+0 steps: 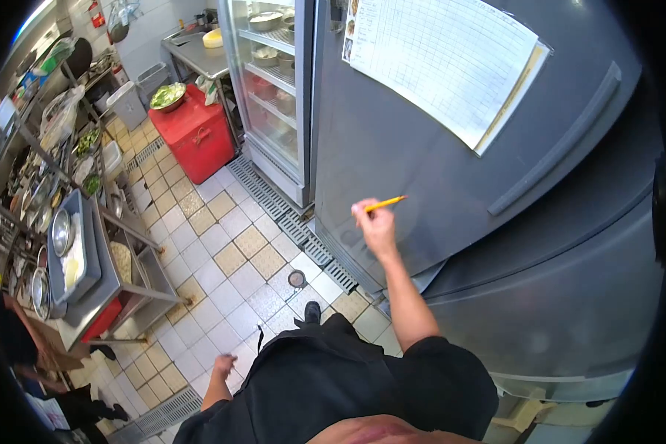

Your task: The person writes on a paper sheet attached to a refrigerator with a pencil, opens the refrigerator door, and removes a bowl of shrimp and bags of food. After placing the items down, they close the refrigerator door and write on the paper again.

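Observation:
My right hand [376, 226] is closed on a yellow pencil [386, 203], its dark tip pointing right. It is raised in front of the grey refrigerator door [436, 177], below paper sheets [451, 63] with a printed grid that hang on the door. Whether the pencil touches the door is hard to tell. Low at my side, over the tiled floor, my left hand [224, 364] hangs with loosely bent fingers somewhat apart, and I see nothing in it.
A glass-front cooler [274, 96] stands left of the grey door. Beyond it, a red chest [196, 137] carries a bowl of greens [169, 96]. A metal worktable [111, 296] with a grey tub [89, 255] lines the left. Another person [33, 348] is there. Drain grates [274, 207] cross the floor.

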The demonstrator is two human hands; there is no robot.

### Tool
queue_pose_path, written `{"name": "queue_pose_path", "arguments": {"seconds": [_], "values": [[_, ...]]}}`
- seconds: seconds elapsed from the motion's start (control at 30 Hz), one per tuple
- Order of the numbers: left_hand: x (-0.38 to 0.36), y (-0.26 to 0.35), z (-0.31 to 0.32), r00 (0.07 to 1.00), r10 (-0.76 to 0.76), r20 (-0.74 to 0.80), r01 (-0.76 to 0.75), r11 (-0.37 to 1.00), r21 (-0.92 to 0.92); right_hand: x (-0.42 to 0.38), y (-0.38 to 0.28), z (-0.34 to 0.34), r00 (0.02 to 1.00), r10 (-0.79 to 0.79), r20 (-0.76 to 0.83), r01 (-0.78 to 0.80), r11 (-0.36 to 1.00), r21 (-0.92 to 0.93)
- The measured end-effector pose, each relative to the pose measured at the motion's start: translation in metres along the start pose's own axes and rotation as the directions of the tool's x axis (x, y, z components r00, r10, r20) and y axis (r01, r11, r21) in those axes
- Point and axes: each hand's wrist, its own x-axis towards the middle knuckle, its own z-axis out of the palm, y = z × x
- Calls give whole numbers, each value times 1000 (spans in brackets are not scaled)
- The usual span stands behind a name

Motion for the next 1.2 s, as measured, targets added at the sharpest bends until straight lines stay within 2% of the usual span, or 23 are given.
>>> {"name": "queue_pose_path", "arguments": {"seconds": [0.03,0.07,0.1,0.13,0.2,0.23,0.3,0.4,0.5,0.53,0.63,0.73,0.77,0.83,0.9,0.93,1.0,1.07,1.2], "values": [[30,9,-12,994,59,-95,-78,976,-203,26,-25,1,990,-139,-24,139,990,-32],[49,30,-26,969,148,-196,-191,955,-227,49,-50,2,960,-276,-42,273,960,-69],[65,49,-38,928,229,-294,-304,922,-241,72,-80,2,883,-465,-57,451,876,-172],[76,65,-49,924,238,-299,-322,907,-273,91,-107,1,772,-634,-47,600,751,-276],[83,103,-63,917,258,-306,-358,869,-341,118,-136,3,720,-685,-111,632,713,-303],[95,108,-68,919,302,-254,-374,871,-319,131,-143,3,712,-689,-137,637,715,-287],[109,108,-66,963,230,-142,-262,924,-280,150,-150,5,639,-747,-181,659,654,-373],[136,96,-63,984,163,72,-157,984,-83,171,-153,8,533,-829,-169,634,524,-569],[193,64,-77,956,111,270,-172,961,215,184,-142,4,457,-884,-100,570,376,-731],[207,63,-89,949,100,299,-185,945,271,188,-137,4,432,-899,-74,548,326,-771],[249,86,-133,938,96,332,-218,911,351,192,-134,9,423,-902,-88,448,293,-845],[298,131,-175,939,145,310,-243,921,305,194,-137,13,430,-899,-82,361,254,-897],[316,150,-188,944,180,275,-247,941,230,194,-137,14,434,-897,-81,338,245,-909],[349,203,-211,950,240,201,-254,966,51,195,-135,12,439,-895,-77,363,255,-896],[354,286,-237,931,325,167,-321,946,-51,193,-139,15,452,-886,-101,381,294,-876],[368,318,-238,969,228,97,-212,965,-155,194,-137,16,440,-893,-93,376,277,-884],[357,380,-241,943,323,79,-315,944,-98,196,-134,14,416,-906,-75,364,242,-899],[351,415,-229,916,389,98,-381,921,-86,200,-133,15,377,-925,-56,355,200,-913],[352,423,-202,866,441,237,-463,886,42,200,-131,15,356,-933,-44,303,160,-940]]}}
